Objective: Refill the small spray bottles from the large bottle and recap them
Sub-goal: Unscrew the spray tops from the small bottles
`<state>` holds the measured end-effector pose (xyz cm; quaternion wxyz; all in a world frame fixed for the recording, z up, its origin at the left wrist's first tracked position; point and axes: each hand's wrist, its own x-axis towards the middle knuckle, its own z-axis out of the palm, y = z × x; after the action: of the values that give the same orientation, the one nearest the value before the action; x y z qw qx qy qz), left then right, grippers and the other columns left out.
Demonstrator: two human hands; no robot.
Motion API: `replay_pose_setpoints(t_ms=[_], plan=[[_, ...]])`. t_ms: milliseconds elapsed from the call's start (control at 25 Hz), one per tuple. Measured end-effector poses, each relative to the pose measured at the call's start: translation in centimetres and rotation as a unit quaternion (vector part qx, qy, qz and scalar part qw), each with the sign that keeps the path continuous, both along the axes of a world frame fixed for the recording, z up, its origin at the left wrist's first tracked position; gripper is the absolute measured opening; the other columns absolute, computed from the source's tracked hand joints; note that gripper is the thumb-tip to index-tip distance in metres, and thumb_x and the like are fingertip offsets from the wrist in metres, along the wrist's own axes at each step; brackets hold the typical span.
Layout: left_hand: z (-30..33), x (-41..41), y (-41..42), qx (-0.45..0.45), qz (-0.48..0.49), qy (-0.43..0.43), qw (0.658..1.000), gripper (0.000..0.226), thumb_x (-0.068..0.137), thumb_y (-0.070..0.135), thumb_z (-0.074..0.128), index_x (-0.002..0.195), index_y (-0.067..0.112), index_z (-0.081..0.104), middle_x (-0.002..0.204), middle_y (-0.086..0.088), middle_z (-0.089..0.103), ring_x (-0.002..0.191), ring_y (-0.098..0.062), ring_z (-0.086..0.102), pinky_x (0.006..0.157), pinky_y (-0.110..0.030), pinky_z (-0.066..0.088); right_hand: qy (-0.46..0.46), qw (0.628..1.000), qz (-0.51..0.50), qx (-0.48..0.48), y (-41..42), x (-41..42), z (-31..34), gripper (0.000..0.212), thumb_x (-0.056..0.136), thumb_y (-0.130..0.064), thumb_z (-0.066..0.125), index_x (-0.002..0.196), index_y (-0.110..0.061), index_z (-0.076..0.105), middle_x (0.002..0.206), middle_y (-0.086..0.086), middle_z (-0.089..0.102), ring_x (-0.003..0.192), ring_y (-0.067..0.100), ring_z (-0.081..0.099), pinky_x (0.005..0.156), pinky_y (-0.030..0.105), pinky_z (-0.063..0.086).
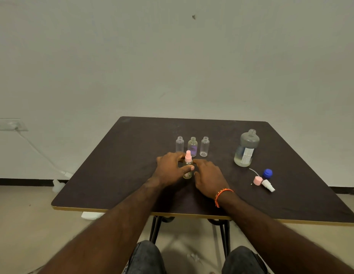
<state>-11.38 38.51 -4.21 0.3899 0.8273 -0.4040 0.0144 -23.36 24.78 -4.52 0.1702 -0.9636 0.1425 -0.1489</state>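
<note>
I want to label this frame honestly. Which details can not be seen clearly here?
- Head view: liquid level in the small clear bottle with pink spray cap; the left hand wraps it.
- Right hand fingertips: whether they touch that bottle is unclear.
- Large clear bottle: its white label's text is too small.
- Three open small clear bottles: fill levels too faint to tell.

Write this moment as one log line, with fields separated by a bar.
left hand: grips capped spray bottle | right hand: beside it, fingertips near pink cap | uncapped small bottles: three | large bottle: open, upright
</note>
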Motion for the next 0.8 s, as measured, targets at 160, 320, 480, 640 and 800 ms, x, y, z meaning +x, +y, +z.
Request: replay_pose_setpoints(t_ms=[160,320,480,640,800], plan=[[-0.2,-0.4,-2.0,-0.007,-0.01,0.002,1.0,0.042,0.081,0.058,0.073,0.116,0.036,0.073,0.11,0.021,0.075,0.106,-0.001,0.067,0.104,-0.051,0.044,0.035,0.998,-0.025,-0.037,-2.2,-0.8,0.0,0.061,0.087,-0.015,0.06,0.145,-0.026,0.043,0.146,0.001,0.05,0.13,0.023,0.048,0.107,0.044,0.04],[-0.1,-0.7,-3.6,-0.002,-0.019,-0.012,1.0,0.034,0.084,0.055,0.075,0.113,0.038,0.072,0.108,0.02,0.075,0.108,-0.001,0.066,0.104,-0.045,0.04,0.063,0.995,-0.06,-0.058,-4.4,-1.2,0.2,0.065,0.085,-0.014,0.064,0.145,-0.024,0.043,0.147,0.003,0.049,0.129,0.025,0.048,0.106,0.045,0.042],[-0.1,-1.2,-5.3,0.003,-0.028,-0.011,1.0,0.041,0.086,0.056,0.073,0.121,0.035,0.071,0.114,0.018,0.073,0.113,-0.003,0.065,0.103,-0.043,0.037,0.05,0.992,-0.086,-0.083,-6.4,-2.0,0.1,0.057,0.089,-0.017,0.063,0.144,-0.023,0.045,0.143,0.004,0.053,0.125,0.026,0.052,0.103,0.044,0.045],[-0.3,-1.7,-6.5,-0.017,-0.059,0.014,0.998,0.043,0.086,0.052,0.075,0.121,0.029,0.073,0.116,0.016,0.074,0.109,-0.001,0.065,0.106,-0.049,0.047,0.059,0.987,-0.083,-0.127,-7.9,-2.7,0.2,0.053,0.092,-0.017,0.065,0.141,-0.022,0.047,0.142,0.005,0.055,0.126,0.027,0.052,0.103,0.045,0.044],[-0.4,-1.8,-7.0,-0.004,-0.064,0.02,0.998,0.057,0.078,0.07,0.061,0.12,0.032,0.07,0.114,0.018,0.073,0.109,-0.003,0.066,0.103,-0.054,0.048,0.025,0.982,-0.081,-0.169,-8.3,-2.6,1.3,0.043,0.094,-0.022,0.062,0.136,-0.022,0.052,0.136,0.005,0.06,0.122,0.027,0.055,0.1,0.043,0.045]])
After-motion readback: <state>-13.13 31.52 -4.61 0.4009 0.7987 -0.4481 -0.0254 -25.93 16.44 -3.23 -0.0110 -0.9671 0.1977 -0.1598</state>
